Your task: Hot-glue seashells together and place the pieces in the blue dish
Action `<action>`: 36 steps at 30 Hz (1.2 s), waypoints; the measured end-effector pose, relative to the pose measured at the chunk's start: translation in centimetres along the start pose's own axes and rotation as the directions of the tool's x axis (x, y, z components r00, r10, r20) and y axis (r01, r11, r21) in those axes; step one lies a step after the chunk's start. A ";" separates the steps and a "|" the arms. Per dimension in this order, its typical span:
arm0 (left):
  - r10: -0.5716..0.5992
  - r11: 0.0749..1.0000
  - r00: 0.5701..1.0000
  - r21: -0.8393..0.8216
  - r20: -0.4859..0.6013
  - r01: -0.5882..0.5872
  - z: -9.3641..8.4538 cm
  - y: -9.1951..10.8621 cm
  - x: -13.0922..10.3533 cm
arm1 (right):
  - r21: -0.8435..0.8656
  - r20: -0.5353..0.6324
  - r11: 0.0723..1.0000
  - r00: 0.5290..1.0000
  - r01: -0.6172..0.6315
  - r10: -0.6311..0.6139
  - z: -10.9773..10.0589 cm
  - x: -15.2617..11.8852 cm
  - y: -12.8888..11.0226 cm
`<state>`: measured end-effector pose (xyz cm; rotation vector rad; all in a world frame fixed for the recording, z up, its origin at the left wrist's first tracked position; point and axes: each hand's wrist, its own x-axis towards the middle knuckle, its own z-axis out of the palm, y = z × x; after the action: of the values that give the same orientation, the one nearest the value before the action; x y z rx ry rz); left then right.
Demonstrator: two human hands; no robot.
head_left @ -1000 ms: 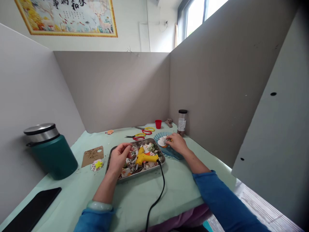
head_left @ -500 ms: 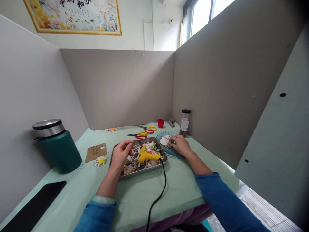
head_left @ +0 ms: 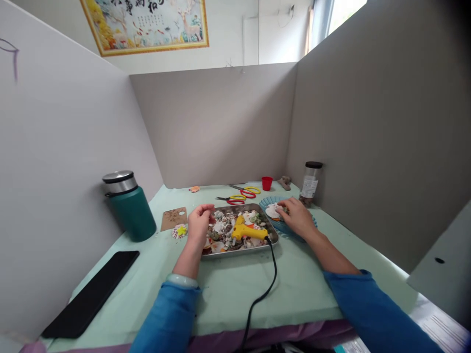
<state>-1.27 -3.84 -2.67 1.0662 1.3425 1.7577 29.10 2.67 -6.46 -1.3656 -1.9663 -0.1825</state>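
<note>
My left hand [head_left: 200, 223] hovers over the left end of a metal tray [head_left: 235, 253] full of shells, its fingers bent together in a pinch; anything between them is too small to make out. A yellow glue gun [head_left: 250, 232] lies on top of the shells [head_left: 220, 228], its black cord [head_left: 265, 294] running toward me. My right hand [head_left: 297, 216] reaches into a blue plate [head_left: 270, 200], with closed fingertips at the right edge of a white shell [head_left: 273, 211]. What those fingertips grip is hidden.
Behind the tray lie two pairs of scissors [head_left: 235, 199] and a red cup [head_left: 267, 183]. A jar [head_left: 310, 185] stands by the right partition. On the left are a green flask [head_left: 131, 211], a black flat slab [head_left: 93, 291], a brown card [head_left: 171, 219] and a round flower-like piece [head_left: 180, 231].
My view has turned left, so everything sits farther right in the picture. Both hands stay at about the same places, the left over the tray, the right in the plate.
</note>
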 end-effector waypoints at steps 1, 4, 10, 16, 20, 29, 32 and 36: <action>-0.003 1.000 1.000 0.016 -0.016 0.003 -0.2 -0.1 0.2 | 0.045 -0.033 0.999 0.999 0.027 -0.025 0.0 0.1 -0.3; -0.010 0.998 1.000 0.067 -0.017 0.011 -0.8 -0.5 0.8 | 0.134 -0.095 0.988 0.993 0.076 -0.064 -0.1 0.1 -0.9; 0.056 0.873 0.994 0.477 0.098 -0.097 -1.8 -0.6 1.3 | 0.167 -0.141 0.985 0.990 0.046 -0.023 0.4 -0.2 -0.1; 0.136 0.574 0.972 0.785 0.189 -0.233 -2.7 1.3 0.9 | 0.173 -0.119 0.984 0.993 0.039 -0.019 0.4 -0.4 -0.5; 0.097 0.542 0.942 0.776 0.323 -0.322 -2.4 2.0 0.5 | 0.174 -0.107 0.984 0.994 0.029 -0.011 0.4 -0.4 -0.5; 0.068 0.420 0.932 0.837 0.357 -0.351 -2.1 2.1 0.2 | 0.165 -0.097 0.986 0.995 0.009 0.007 0.6 -0.5 -0.3; 0.093 0.344 0.959 0.895 0.269 -0.285 -2.0 1.7 0.5 | 0.157 -0.089 0.988 0.996 0.000 0.014 0.5 -0.5 -0.4; 0.133 0.318 0.957 0.903 0.259 -0.289 -2.2 1.2 0.7 | 0.157 -0.075 0.988 0.997 0.003 0.009 0.7 -0.6 -0.2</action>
<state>-3.58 -4.42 -1.67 2.0143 2.2936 0.8493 28.72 2.47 -7.26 -1.2415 -1.8743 -0.0747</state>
